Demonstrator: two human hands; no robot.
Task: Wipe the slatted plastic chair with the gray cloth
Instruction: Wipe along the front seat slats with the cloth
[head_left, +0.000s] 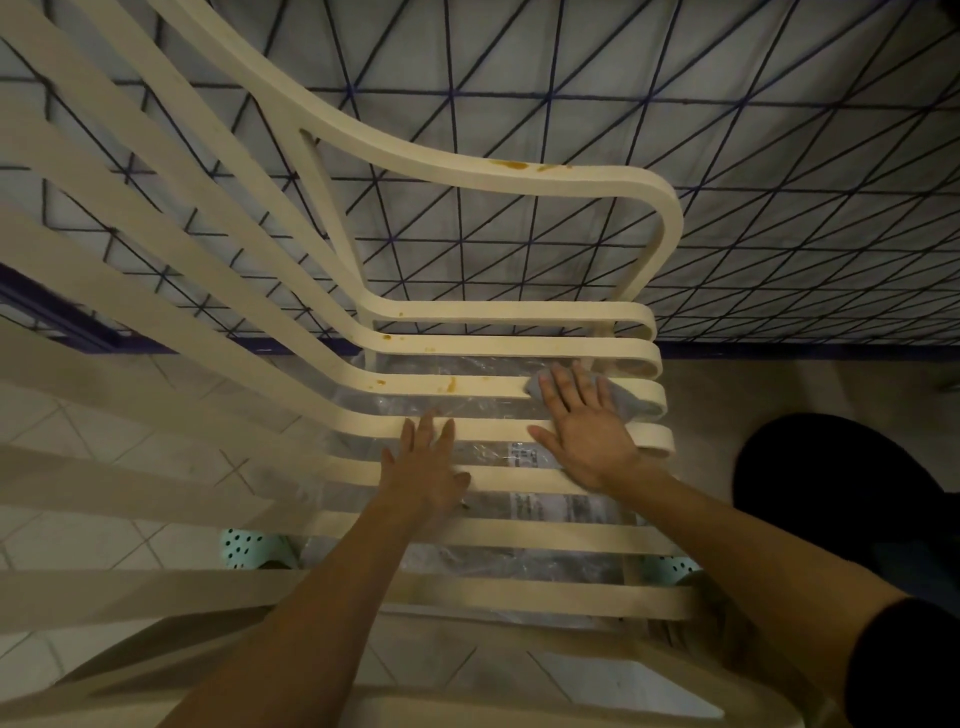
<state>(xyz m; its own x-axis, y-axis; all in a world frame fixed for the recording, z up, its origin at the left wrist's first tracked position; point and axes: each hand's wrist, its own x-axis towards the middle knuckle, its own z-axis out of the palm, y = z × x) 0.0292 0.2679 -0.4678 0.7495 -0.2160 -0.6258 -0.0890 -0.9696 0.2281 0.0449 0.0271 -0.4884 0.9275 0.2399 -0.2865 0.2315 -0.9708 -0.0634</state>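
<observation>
A cream slatted plastic chair (488, 348) fills the view from above, its seat slats running left to right. Orange-brown stains mark the armrest and two of the far slats. The gray cloth (631, 402) lies on a far slat near the seat's right end. My right hand (584, 428) lies flat on the cloth with straight fingers, pressing it against the slat. My left hand (428, 467) rests flat on the middle slats, fingers straight and spread, holding nothing.
Crinkled clear plastic sheeting (457, 410) with a printed label shows under the seat. A wall of triangle-patterned tiles (727, 156) stands just behind the chair. Pale floor tiles (104, 467) lie to the left. A dark round object (841, 478) sits on the right.
</observation>
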